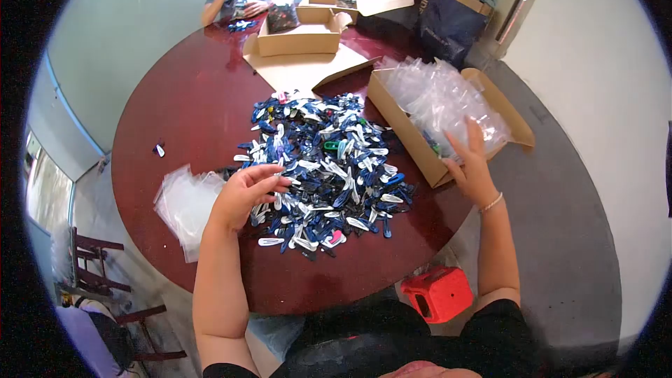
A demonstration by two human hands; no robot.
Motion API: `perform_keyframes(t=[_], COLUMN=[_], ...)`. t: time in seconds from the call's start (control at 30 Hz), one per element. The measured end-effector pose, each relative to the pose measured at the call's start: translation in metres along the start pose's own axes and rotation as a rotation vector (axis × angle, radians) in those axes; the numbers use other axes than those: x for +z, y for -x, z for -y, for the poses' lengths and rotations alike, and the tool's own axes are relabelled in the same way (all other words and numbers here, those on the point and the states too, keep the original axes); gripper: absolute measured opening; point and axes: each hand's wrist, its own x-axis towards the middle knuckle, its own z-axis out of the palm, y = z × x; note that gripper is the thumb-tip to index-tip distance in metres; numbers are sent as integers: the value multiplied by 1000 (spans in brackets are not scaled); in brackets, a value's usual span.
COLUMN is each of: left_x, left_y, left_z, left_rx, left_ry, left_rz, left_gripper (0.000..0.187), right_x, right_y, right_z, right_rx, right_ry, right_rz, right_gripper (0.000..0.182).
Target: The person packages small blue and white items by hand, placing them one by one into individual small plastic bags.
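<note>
Head view: taking the heap of snap hair clips [325, 175] as the middle of a clock with 12 o'clock at the far side, that heap lies spread on a round, dark red desk [182, 98], mostly navy, white and black, with a pink clip [337, 237] toward its 5 o'clock edge and a green clip [332, 145] near its middle. The left hand [246, 192] is above the heap's edge between 8 and 9 o'clock, fingers curled and thumb near them; I cannot tell whether its grip is closed on a clip. The right hand [472, 168] reaches to the open cardboard box [404, 129] at 2 o'clock, its grip spread, thumb and fingers apart, at the near end of the clear plastic bags [448, 94] that fill the box; a thin bracelet [492, 203] circles that wrist. Between 8 and 9 o'clock, just beside the left hand, flat clear bags [183, 210] lie fanned on the desk, and a small white clip [160, 150] lies well apart from the heap, a little past 9. At 12 o'clock stands another cardboard box [301, 43], a filled clear bag [283, 17] in it. A seated person [222, 1] works at 11 o'clock, blue clips [242, 26] before them. A dark shopping bag [453, 24] stands at 1 o'clock, and a red stool [441, 294] between 4 and 5, below the desk.
</note>
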Motion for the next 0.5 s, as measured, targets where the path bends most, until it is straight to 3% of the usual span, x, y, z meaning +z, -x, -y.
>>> perform_keyframes(t=[0.07, 0.2, 0.27, 0.4, 0.47, 0.5], left_x=[0, -1, -2, 1, 2, 1], left_y=[-1, -1, -1, 0, 1, 0], left_z=[1, 0, 1, -1, -2, -1], left_rx=[-6, -14, -13, -13, -18, -18], left_ry=[6, 9, 20, -3, -8, -9], left_rz=[-2, -11, -45, -54, -44, -47], left_gripper=[38, 38, 35, 35, 34, 34], right_x=[-10, -12, -7, 17, 38, 36], right_y=[-16, -41, -46, -48, -43, -46], right_z=[-5, -13, -28, -57, -79, -76], right_rx=[-75, -49, -18, -40, -74, -76], right_ry=[-138, -186, -206, -99, 19, 16], right_rz=[310, 508, 725, 755, 591, 592], right_gripper=[61, 64, 63, 52, 31, 31])
